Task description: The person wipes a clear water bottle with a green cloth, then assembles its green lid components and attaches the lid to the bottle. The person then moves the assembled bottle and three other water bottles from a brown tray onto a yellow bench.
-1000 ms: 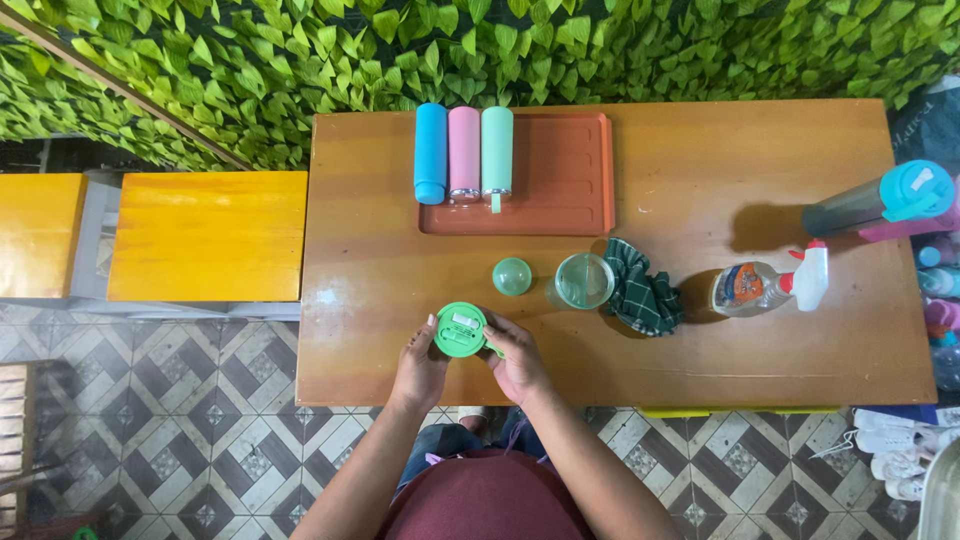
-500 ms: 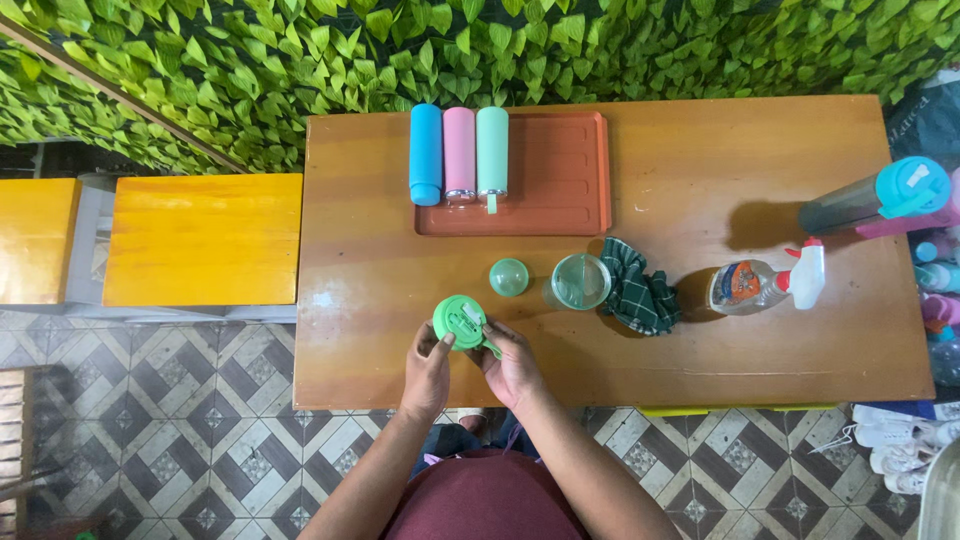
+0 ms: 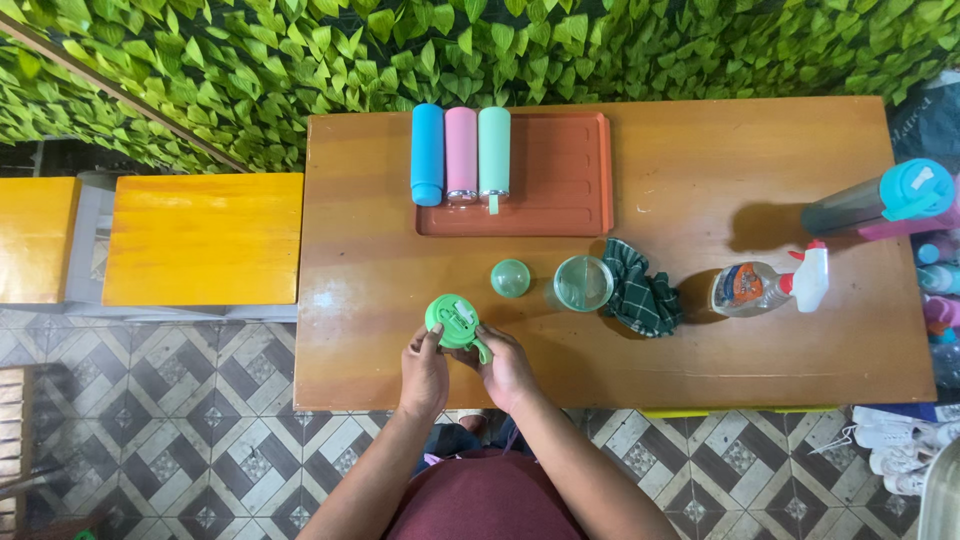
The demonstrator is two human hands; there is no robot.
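Note:
Both my hands hold a round bright green bottle lid [image 3: 452, 320] with a small strap, just above the near edge of the brown wooden table [image 3: 720, 340]. My left hand [image 3: 424, 372] grips its left side and my right hand [image 3: 506, 366] its right side by the strap. Just beyond the lid stand a small pale green cap [image 3: 510, 278] and a clear round bottle [image 3: 583, 283] seen from above. A dark green checked cloth [image 3: 642, 298] lies bunched to the right of the clear bottle.
A red-brown tray [image 3: 560, 175] at the back holds blue [image 3: 427, 152], pink [image 3: 461, 153] and mint [image 3: 494, 155] bottles lying side by side. A spray bottle [image 3: 765, 287] lies at the right; more bottles [image 3: 880, 203] at the right edge. Yellow benches [image 3: 205, 238] stand left, a leafy wall behind.
The green lid and both hands have shifted slightly; my fingers have turned the lid so its strap points toward my right hand.

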